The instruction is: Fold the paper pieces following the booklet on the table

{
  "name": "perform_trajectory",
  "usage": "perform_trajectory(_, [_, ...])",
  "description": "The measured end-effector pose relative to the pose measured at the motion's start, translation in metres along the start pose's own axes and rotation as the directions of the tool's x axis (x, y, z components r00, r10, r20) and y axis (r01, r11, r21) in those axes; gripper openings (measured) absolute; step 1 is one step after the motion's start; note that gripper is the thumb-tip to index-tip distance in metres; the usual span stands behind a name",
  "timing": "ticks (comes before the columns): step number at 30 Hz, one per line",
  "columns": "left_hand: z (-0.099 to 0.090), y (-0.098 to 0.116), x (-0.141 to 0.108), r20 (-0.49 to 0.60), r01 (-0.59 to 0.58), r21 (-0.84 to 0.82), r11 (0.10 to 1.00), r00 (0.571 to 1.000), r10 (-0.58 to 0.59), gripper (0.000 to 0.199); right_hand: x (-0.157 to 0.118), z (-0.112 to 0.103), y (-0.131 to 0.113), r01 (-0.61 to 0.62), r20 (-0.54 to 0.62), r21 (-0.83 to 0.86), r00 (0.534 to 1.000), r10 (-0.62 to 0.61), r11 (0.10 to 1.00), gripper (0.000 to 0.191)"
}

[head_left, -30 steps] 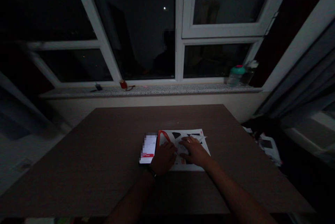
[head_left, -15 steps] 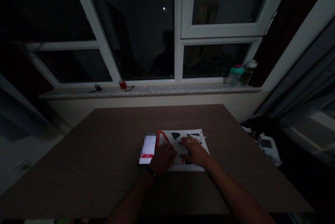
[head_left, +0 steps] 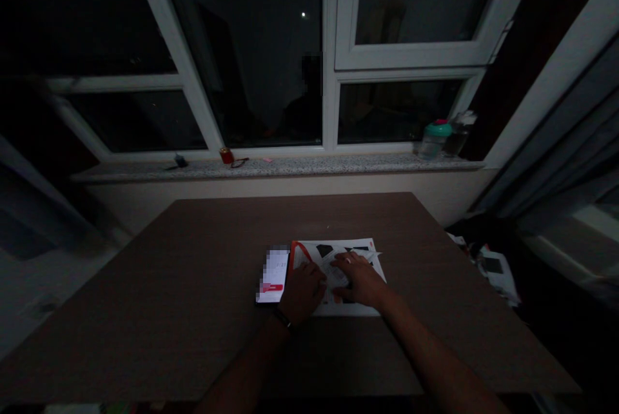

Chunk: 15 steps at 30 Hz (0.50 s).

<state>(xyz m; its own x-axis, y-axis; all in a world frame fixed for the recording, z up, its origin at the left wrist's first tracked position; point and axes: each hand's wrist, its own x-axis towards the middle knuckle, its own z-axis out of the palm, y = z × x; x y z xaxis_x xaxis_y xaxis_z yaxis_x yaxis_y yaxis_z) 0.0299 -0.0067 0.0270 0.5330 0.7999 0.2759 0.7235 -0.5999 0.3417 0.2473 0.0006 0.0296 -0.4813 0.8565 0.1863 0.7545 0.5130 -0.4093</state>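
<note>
A printed white sheet or booklet [head_left: 348, 311] with a red left edge and dark pictures lies flat on the brown table [head_left: 213, 240]. My left hand [head_left: 304, 288], with a dark band at its wrist, rests on its left half, fingers extended and lowered onto the paper. On the right half lies my right hand [head_left: 358, 280], its fingers spread and a ring on one. Between and beneath the fingers is a pale, thin piece of paper [head_left: 334, 272]; its outline is hard to make out in the dim light. A lit phone [head_left: 274, 275] lies just left of the sheet.
Behind the table runs a speckled windowsill [head_left: 300, 166] holding a small red jar [head_left: 225, 156], a small dark object [head_left: 180, 160] and a teal-lidded bottle [head_left: 436, 138] beside a clear bottle [head_left: 463, 131]. White papers or packaging [head_left: 498, 272] lie beyond the right table edge.
My left hand has shifted very slightly right on the sheet. The right hand, sheet and phone look almost unmoved.
</note>
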Motion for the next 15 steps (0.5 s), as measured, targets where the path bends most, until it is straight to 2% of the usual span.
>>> perform_trajectory(4, [0.0, 0.004, 0.003, -0.013, 0.039, 0.029, 0.999, 0.999, -0.039, 0.014, 0.0, 0.0, 0.0, -0.001, 0.004, -0.004, 1.0, 0.001, 1.0, 0.067])
perform_trajectory(9, [-0.004, 0.011, 0.011, 0.032, 0.057, 0.095, 0.994, 0.998, -0.061, 0.026, 0.0, -0.004, -0.003, 0.014, 0.0, 0.001, 1.0, -0.014, 1.0, 0.061])
perform_trajectory(15, [-0.005, 0.015, 0.023, 0.11, 0.006, 0.166, 0.986, 0.994, -0.024, 0.024, -0.001, -0.003, 0.0, 0.017, 0.006, -0.007, 1.0, -0.017, 1.0, 0.049])
